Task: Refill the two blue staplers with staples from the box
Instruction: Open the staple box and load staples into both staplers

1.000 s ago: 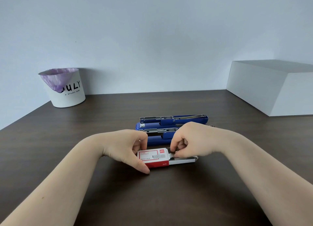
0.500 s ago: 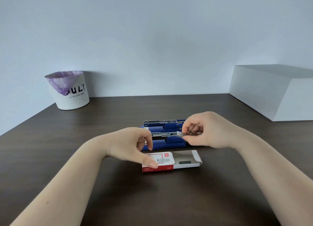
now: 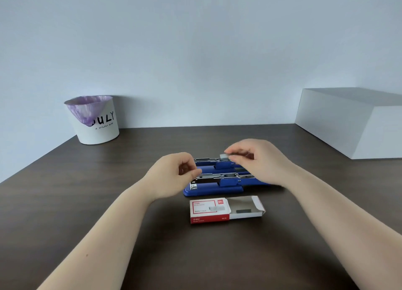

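Note:
Two blue staplers lie side by side on the dark table, both opened flat with their metal channels showing: the near stapler [image 3: 217, 184] and the far stapler [image 3: 214, 162]. My right hand [image 3: 258, 159] pinches a small grey strip of staples [image 3: 224, 157] above the far stapler. My left hand [image 3: 174, 174] hovers at the left ends of the staplers, fingers curled, holding nothing that I can see. The red and white staple box [image 3: 210, 211] lies in front, its inner tray [image 3: 248, 208] slid out to the right with one dark strip left inside.
A white bucket [image 3: 96, 124] with a purple liner stands at the back left by the wall. A large white box [image 3: 352, 122] sits at the back right. The table's left edge runs diagonally at the left.
My right hand has taken a staple strip out of the box tray and carried it up and back over the far stapler. My left hand has let go of the box and risen to the staplers.

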